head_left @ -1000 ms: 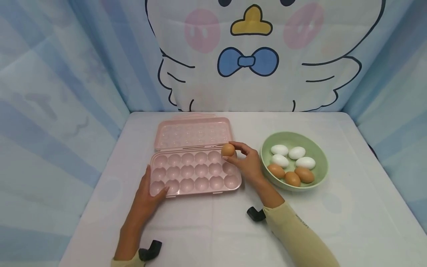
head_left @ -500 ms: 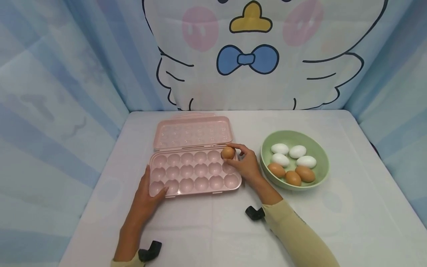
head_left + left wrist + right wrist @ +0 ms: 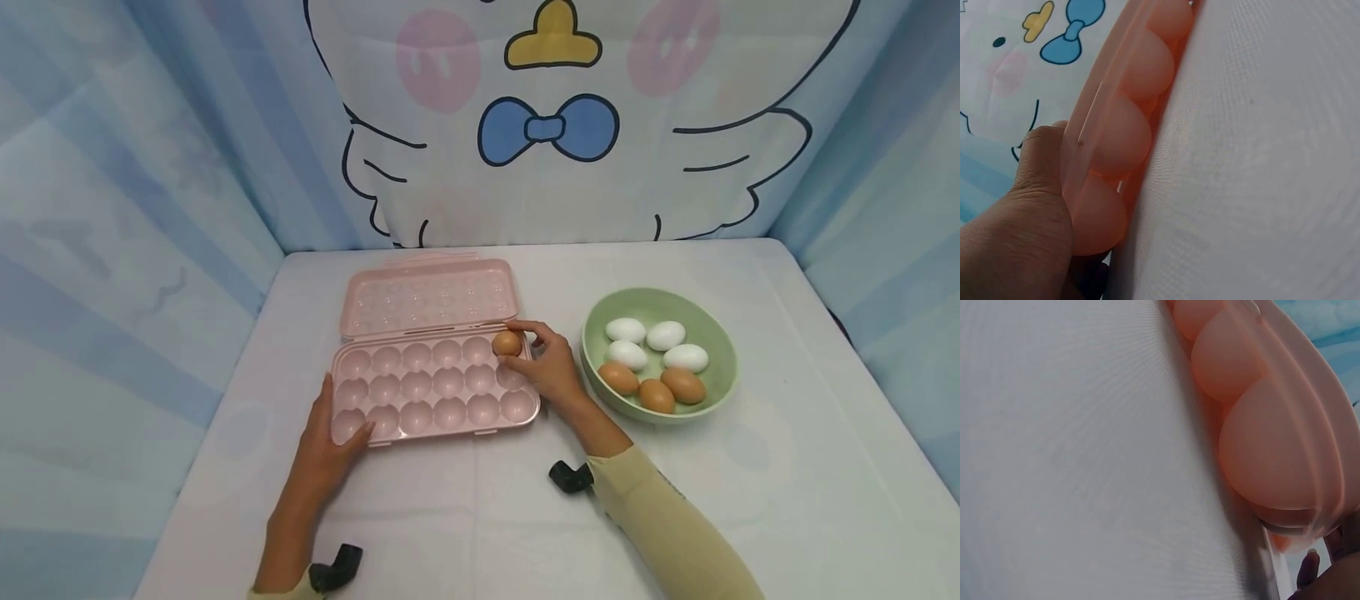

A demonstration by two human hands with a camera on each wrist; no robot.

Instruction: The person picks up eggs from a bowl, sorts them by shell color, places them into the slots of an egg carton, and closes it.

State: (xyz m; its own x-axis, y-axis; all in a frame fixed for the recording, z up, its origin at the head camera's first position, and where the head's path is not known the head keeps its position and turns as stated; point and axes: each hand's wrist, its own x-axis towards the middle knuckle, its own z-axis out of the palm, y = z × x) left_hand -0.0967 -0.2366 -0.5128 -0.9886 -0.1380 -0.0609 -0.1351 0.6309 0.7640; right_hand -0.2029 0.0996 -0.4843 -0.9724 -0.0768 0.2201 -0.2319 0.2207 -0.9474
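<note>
A pink egg carton [image 3: 431, 432] lies on the table with its lid [image 3: 431, 296] folded back. My left hand [image 3: 318, 458] grips the carton's left end, thumb over the front rim and fingers along the side. In the left wrist view, the thumb [image 3: 1038, 169] overlaps the rim above the rounded cups [image 3: 1119, 137]. At the back right cup, my right hand [image 3: 557, 367] pinches a brown egg [image 3: 506, 342] between thumb and fingers, the egg sitting low in that cup. The other cups hold nothing. The right wrist view shows mostly the carton's outer side [image 3: 1272, 450]; the egg is hidden there.
Right of the carton stands a green bowl [image 3: 660, 304] with several white eggs [image 3: 686, 358] and three brown eggs [image 3: 682, 386]. A printed curtain [image 3: 570, 200] rises behind the white-covered table [image 3: 450, 517], with blue cloth at both sides.
The brown egg in my right hand has gone down into the back right cup. My left hand keeps its grip on the carton. The head view has shifted slightly.
</note>
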